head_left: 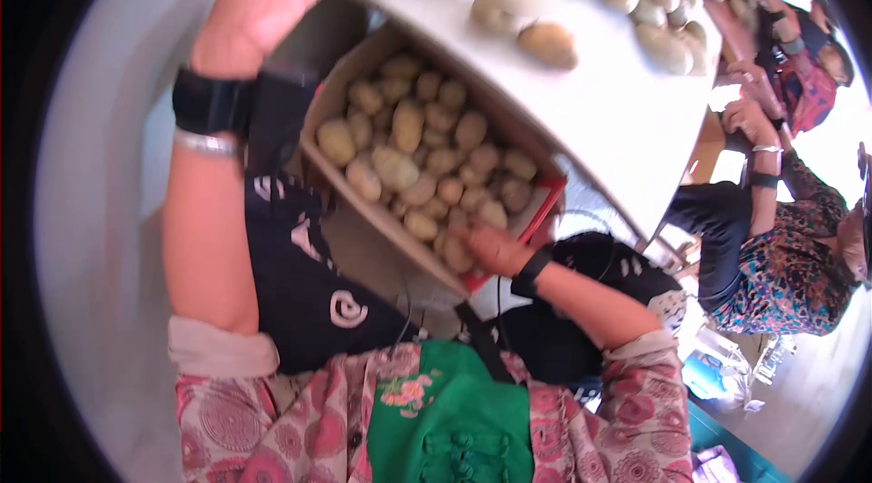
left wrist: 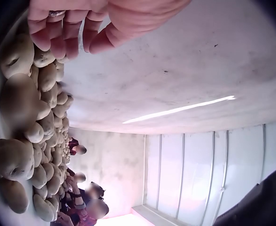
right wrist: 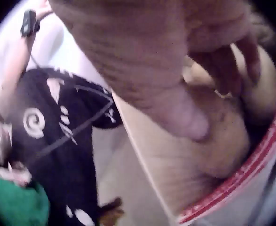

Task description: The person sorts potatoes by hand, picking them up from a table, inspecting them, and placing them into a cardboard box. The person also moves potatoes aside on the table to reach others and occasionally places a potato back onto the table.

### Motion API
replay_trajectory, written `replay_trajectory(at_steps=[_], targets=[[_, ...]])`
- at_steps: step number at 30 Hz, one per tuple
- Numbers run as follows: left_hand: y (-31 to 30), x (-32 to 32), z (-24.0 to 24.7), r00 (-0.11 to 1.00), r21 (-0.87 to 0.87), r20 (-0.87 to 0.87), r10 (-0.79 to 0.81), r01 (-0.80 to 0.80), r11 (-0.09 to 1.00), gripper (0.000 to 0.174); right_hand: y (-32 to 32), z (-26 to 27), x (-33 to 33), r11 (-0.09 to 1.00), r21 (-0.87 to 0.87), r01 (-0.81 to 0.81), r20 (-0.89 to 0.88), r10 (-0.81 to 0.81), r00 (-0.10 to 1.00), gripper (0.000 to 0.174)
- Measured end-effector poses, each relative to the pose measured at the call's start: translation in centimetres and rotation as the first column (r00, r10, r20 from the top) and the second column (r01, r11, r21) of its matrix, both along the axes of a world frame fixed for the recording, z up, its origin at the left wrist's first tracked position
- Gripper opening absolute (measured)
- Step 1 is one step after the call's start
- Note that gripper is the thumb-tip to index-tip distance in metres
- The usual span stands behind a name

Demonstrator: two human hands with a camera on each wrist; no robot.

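Note:
My right hand [head_left: 495, 251] reaches into the near corner of a cardboard box [head_left: 391, 238] filled with potatoes [head_left: 440, 160]. In the right wrist view its thumb lies against a potato [right wrist: 225, 141] with the fingers curled over the far side, and the hand hides part of it. My left hand [head_left: 277, 1] is raised by the table's left corner, holding nothing. The left wrist view shows its fingers [left wrist: 72, 37] loosely bent beside the potatoes heaped on the table [left wrist: 48, 77].
The white table [head_left: 599, 129] stands just beyond the box, a single potato [head_left: 549, 45] lying near its edge. Red trim [head_left: 543, 210] runs along the box's right end. At the right, a person in a patterned shirt [head_left: 786, 256] sits by the table, others farther back.

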State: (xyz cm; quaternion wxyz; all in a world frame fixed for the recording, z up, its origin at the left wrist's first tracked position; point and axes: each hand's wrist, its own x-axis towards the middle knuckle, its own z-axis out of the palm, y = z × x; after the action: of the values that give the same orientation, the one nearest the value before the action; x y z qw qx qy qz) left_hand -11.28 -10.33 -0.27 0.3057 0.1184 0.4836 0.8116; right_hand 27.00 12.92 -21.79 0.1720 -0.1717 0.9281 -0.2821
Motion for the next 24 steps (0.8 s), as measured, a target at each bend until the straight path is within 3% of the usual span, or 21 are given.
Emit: replay_trajectory(at_steps=[2, 4, 5, 7, 9, 11, 13, 14, 15, 17, 18, 19, 20, 24], targets=[[2.0, 3.4, 2.0, 0.991, -0.043, -0.04, 0.131, -0.133, 0.99, 0.024, -0.1, 0.9, -2.0, 1.0, -0.018, 0.007, -0.139, -0.01, 0.99, 0.035], [2.8, 4.4, 2.4, 0.984, -0.038, -0.048, 0.171, -0.173, 0.984, 0.018, -0.6, 5.9, -3.9, 0.977, 0.182, 0.11, 0.241, -0.153, 0.958, 0.028], [3.2, 4.6, 2.7, 0.985, -0.042, -0.041, 0.169, -0.171, 0.984, 0.017, -0.4, 7.2, -4.9, 0.975, 0.187, 0.119, 0.216, -0.159, 0.963, 0.028], [3.5, 4.9, 3.0, 0.984, -0.061, -0.023, 0.174, -0.176, 0.983, 0.016, -0.6, 9.8, -6.8, 0.994, 0.007, 0.107, 0.211, -0.106, 0.972, 0.035], [3.8, 4.9, 2.9, 0.981, -0.09, -0.001, 0.195, -0.194, 0.977, 0.016, -0.6, 13.9, -9.7, 0.987, -0.099, 0.127, -0.015, -0.129, 0.992, 0.029], [3.9, 4.6, 2.5, 0.981, -0.085, -0.009, 0.192, -0.192, 0.978, 0.017, 0.6, 19.0, -12.4, 0.931, -0.283, 0.229, -0.278, -0.308, 0.91, 0.028], [3.8, 4.7, 2.6, 0.975, -0.099, -0.015, 0.223, -0.224, 0.97, 0.018, 2.5, 23.4, -14.7, 0.88, -0.203, 0.429, -0.417, -0.475, 0.775, 0.035], [3.6, 4.2, 1.9, 0.976, -0.091, -0.032, 0.213, -0.216, 0.972, 0.019, 4.1, 24.5, -15.7, 0.87, -0.107, 0.481, -0.512, -0.463, 0.723, 0.043], [4.1, 4.6, 2.4, 0.972, -0.097, -0.015, 0.233, -0.234, 0.967, 0.02, 5.8, 23.3, -16.7, 0.824, -0.069, 0.563, -0.573, -0.495, 0.654, 0.053], [4.2, 5.3, 3.1, 0.965, -0.132, 0.004, 0.263, -0.26, 0.957, 0.021, 8.5, 21.3, -18.6, 0.81, 0.068, 0.582, -0.439, -0.5, 0.747, 0.064], [4.3, 5.2, 3.2, 0.972, -0.081, -0.021, 0.234, -0.235, 0.969, 0.021, 9.9, 19.3, -19.6, 0.862, 0.067, 0.503, -0.401, -0.439, 0.805, 0.063], [3.9, 5.2, 2.9, 0.977, -0.046, -0.033, 0.212, -0.214, 0.976, 0.021, 10.7, 16.9, -19.7, 0.883, -0.055, 0.466, -0.533, -0.421, 0.734, 0.055], [3.4, 4.6, 2.4, 0.985, -0.021, -0.003, 0.173, -0.173, 0.985, 0.019, 9.7, 19.4, -19.6, 0.836, 0.051, 0.547, -0.376, -0.491, 0.786, 0.046], [2.7, 4.1, 3.2, 0.985, -0.056, -0.005, 0.17, -0.17, 0.984, 0.024, 8.9, 21.3, -16.1, 0.81, 0.146, 0.567, -0.361, -0.49, 0.793, 0.037]])
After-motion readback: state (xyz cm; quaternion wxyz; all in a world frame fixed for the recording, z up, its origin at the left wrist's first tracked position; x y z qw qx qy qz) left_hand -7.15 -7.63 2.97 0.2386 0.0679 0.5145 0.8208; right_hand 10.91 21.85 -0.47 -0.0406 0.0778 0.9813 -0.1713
